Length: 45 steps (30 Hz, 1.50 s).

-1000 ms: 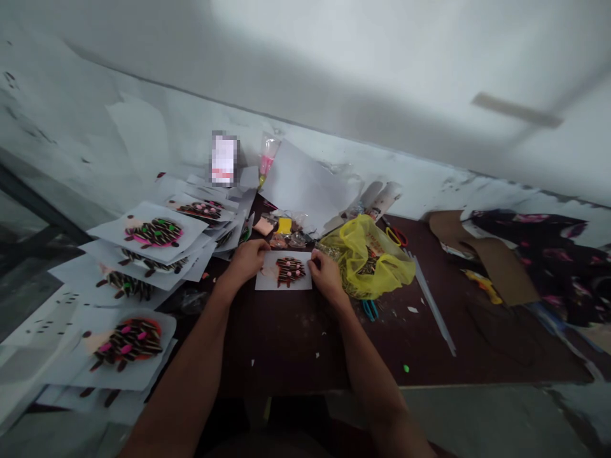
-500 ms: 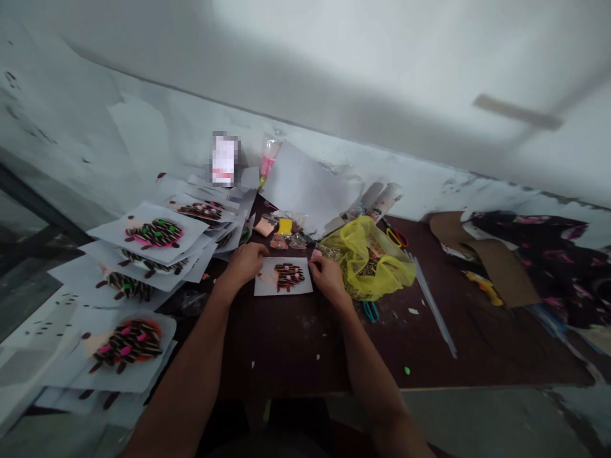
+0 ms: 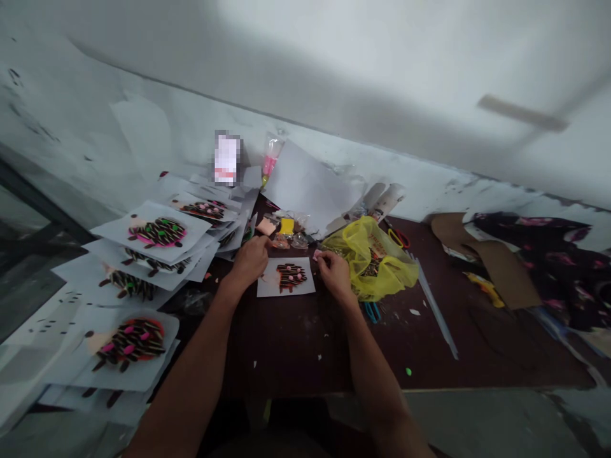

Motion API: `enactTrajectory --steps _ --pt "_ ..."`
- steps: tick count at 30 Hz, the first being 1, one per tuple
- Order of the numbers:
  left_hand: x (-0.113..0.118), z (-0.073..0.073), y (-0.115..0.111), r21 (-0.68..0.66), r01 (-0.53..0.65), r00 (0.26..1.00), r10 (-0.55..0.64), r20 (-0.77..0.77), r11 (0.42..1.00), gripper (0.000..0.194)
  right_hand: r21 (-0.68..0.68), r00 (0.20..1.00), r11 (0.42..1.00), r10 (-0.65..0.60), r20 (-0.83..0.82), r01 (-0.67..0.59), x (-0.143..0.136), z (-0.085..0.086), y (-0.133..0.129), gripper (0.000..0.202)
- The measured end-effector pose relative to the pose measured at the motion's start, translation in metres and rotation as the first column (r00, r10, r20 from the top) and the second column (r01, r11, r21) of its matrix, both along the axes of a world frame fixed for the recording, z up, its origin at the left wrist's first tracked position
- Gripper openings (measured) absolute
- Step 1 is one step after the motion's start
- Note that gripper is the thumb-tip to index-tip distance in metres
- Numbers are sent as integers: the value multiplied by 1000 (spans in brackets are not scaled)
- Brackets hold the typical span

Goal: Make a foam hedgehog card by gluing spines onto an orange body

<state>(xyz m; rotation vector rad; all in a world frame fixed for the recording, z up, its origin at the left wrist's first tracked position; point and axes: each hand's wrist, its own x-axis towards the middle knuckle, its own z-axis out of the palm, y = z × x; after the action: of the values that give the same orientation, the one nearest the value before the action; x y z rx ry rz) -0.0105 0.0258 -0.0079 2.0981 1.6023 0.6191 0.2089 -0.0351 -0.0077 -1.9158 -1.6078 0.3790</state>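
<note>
A small white card [image 3: 266,290] lies flat on the dark table before me, bearing a hedgehog [image 3: 292,277] made of dark strips with pink dots and an orange edge. At the card's upper left corner is my left hand [image 3: 252,259], its fingers bent together; whatever they may hold is hidden. My right hand [image 3: 336,275] is at the card's right side, pinching a small pink piece [image 3: 317,254] between thumb and fingers. Just beyond the card sit a yellow block [image 3: 287,226], a peach-coloured block [image 3: 267,225] and small clear-wrapped lumps [image 3: 280,241].
Stacked hedgehog cards [image 3: 167,232] fill the left side. A yellow mesh bag [image 3: 358,254] stands by my right hand, with red-and-yellow scissors [image 3: 398,236] behind it and blue handles [image 3: 372,312] in front. Clear strips [image 3: 436,312], cardboard [image 3: 503,270] and dark floral cloth [image 3: 539,254] lie further right.
My left hand has moved slightly up off the card's left edge toward the wrapped lumps. The right hand has shifted a little, still pinching the pink piece. The whole view has drifted slightly.
</note>
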Motion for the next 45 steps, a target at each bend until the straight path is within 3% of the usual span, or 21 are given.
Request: enactTrajectory --steps 9,16,20,24,30,41,45 --pt "3 4 0 -36 -29 999 30 11 999 33 33 996 998 59 -72 -56 -4 -1 2 24" --pt "1 6 0 -12 -28 997 28 71 1000 26 15 995 996 86 -47 -85 -11 10 12 23" --pt "-1 6 1 -8 -66 992 66 106 998 24 2 992 998 63 106 -64 -9 22 25 22" --pt "0 5 0 6 -38 996 37 80 999 23 -79 940 997 16 342 11 -7 32 41 24" --pt "7 5 -5 24 -6 1000 6 28 1000 33 -199 820 980 126 558 -15 -20 29 56 27" --pt "7 6 -7 30 24 1000 -24 -7 999 31 -183 818 981 161 553 -69 -15 26 63 40" --pt "8 5 -7 33 44 999 -44 5 998 32 -227 787 970 211 580 -93 -16 25 66 33"
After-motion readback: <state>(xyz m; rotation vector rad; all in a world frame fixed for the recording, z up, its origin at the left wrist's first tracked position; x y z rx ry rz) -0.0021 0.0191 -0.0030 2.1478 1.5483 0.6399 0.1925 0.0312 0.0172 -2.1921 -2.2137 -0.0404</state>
